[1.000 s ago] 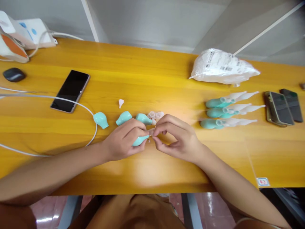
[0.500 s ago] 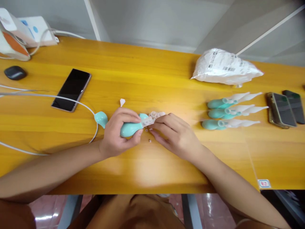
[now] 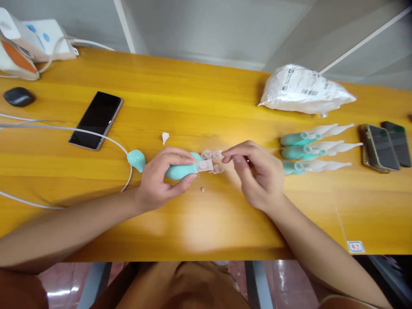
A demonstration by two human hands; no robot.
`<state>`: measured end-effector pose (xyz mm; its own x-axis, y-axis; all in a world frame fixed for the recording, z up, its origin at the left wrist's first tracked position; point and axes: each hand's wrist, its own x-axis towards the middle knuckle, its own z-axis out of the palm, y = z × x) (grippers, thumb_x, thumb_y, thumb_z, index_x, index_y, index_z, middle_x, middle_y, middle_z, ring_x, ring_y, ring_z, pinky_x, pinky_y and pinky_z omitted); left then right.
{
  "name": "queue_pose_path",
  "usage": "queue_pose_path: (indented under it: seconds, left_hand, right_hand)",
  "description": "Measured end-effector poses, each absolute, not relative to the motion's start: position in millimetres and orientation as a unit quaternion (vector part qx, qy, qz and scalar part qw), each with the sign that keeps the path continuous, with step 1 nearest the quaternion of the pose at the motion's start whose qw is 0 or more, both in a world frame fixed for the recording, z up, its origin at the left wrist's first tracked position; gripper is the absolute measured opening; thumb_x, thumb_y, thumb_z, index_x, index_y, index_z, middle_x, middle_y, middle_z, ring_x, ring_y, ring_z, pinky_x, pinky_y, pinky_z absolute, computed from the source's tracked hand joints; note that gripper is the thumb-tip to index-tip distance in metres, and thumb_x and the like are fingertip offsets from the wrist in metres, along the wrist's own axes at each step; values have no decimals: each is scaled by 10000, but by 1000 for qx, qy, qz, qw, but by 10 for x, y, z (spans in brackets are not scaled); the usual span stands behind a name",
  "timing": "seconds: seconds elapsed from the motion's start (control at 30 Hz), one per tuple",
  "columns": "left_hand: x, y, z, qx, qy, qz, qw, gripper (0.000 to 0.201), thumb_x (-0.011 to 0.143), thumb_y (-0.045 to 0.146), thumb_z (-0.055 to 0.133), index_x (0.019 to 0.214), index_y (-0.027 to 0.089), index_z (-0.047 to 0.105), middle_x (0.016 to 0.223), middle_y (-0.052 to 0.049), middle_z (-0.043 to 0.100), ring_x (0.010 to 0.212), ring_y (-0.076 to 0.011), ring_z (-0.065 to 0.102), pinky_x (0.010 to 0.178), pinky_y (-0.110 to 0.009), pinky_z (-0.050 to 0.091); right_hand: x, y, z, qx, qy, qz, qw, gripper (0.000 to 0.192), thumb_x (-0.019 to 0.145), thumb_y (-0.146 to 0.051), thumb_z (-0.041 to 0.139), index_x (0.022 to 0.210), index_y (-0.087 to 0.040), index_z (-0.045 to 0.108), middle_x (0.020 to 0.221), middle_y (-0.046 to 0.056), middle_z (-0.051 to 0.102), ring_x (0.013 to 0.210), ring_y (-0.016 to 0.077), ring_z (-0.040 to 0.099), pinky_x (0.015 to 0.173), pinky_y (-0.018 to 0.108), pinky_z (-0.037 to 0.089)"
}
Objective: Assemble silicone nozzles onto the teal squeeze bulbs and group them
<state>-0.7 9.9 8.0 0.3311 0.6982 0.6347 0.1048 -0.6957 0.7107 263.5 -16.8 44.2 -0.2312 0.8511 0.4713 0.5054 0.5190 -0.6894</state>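
My left hand [image 3: 161, 174] is wrapped round a teal squeeze bulb [image 3: 180, 171] whose clear plastic fitting [image 3: 205, 165] points right. Behind it, partly hidden by my fingers, shows another teal bulb [image 3: 195, 156]. Small clear plastic parts [image 3: 207, 154] lie just past the fitting. My right hand [image 3: 259, 174] hovers to the right of these, index finger stretched toward a clear part [image 3: 217, 155], thumb apart from it and other fingers curled. Whether the fingertip touches that part I cannot tell. A tiny brownish bit [image 3: 202, 189] rests in front.
Several teal bulbs with clear nozzles [image 3: 317, 150] lie in rows at right, near phones [image 3: 381, 148]. A white plastic package [image 3: 305, 90] sits behind them. Leftward are a dark phone [image 3: 96, 120], a white cable [image 3: 116, 143], a teal bulb [image 3: 137, 160] and a white scrap [image 3: 165, 137].
My right hand has drawn back to the right from the fitting, its index finger now extended. The bulb in my left hand has shifted slightly right, and more clear parts show.
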Motion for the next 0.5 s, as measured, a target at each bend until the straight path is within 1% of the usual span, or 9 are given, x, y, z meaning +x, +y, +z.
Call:
queue_pose_path:
  seconds: [0.07, 0.13, 0.2, 0.27, 0.3, 0.37, 0.43, 0.5]
  left_hand:
    - [-1, 98, 75, 762, 257, 510, 306, 267, 1020, 207, 847, 1240, 226, 697, 1197, -98, 811, 1112, -230, 827, 965, -385, 713]
    - [3, 100, 76, 769, 237, 500, 321, 287, 1023, 231, 862, 1255, 230, 692, 1185, -101, 830, 1096, -230, 836, 966, -387, 712]
    - [0, 101, 83, 792, 203, 488, 306, 280, 1039, 272, 860, 1262, 235, 696, 1190, -104, 842, 1089, -226, 839, 981, -388, 708]
    - [-10, 101, 97, 817, 182, 478, 267, 226, 1063, 290, 835, 1244, 230, 715, 1198, -112, 834, 1099, -219, 833, 997, -383, 701]
    - [-18, 100, 105, 825, 176, 475, 251, 201, 1069, 293, 826, 1231, 230, 725, 1189, -109, 828, 1093, -214, 829, 989, -373, 700]
    - [-35, 100, 124, 830, 169, 472, 245, 197, 1062, 288, 834, 1223, 236, 734, 1162, -95, 822, 1047, -200, 829, 944, -344, 705]
    - [-50, 101, 142, 826, 157, 468, 270, 237, 1046, 267, 850, 1248, 243, 729, 1155, -85, 831, 998, -191, 836, 897, -321, 711]
    - [-61, 101, 161, 821, 147, 465, 298, 271, 1035, 242, 858, 1272, 239, 726, 1173, -97, 840, 1002, -198, 847, 883, -313, 717]
  right_hand:
    - [2654, -188, 471, -443, -757, 210, 433, 229, 1192, -304, 523, 1248, -253, 740, 1002, 69, 777, 860, 212, 727, 784, 369, 607]
    - [2645, -220, 479, -410, -793, 209, 400, 283, 1188, -450, 551, 1266, -232, 714, 988, 79, 756, 814, 210, 691, 733, 360, 579]
    - [2603, -262, 464, -380, -831, 201, 352, 330, 1174, -522, 577, 1179, -214, 695, 915, 58, 715, 740, 185, 637, 663, 325, 522]
    - [2541, -308, 443, -366, -842, 221, 329, 360, 1186, -524, 555, 1028, -214, 648, 828, 18, 655, 675, 151, 575, 612, 290, 454]
    - [2510, -329, 435, -364, -835, 249, 329, 387, 1198, -520, 527, 970, -219, 613, 797, 1, 628, 656, 137, 554, 601, 278, 430]
    - [2461, -362, 427, -358, -805, 331, 339, 431, 1213, -529, 478, 924, -225, 574, 778, -16, 612, 650, 122, 544, 601, 260, 417]
    - [2435, -381, 426, -352, -768, 407, 348, 452, 1216, -542, 458, 923, -222, 584, 781, -20, 619, 660, 119, 552, 617, 251, 431]
    - [2426, -389, 419, -351, -742, 455, 346, 472, 1215, -554, 452, 926, -216, 609, 788, -17, 621, 674, 123, 557, 633, 253, 447]
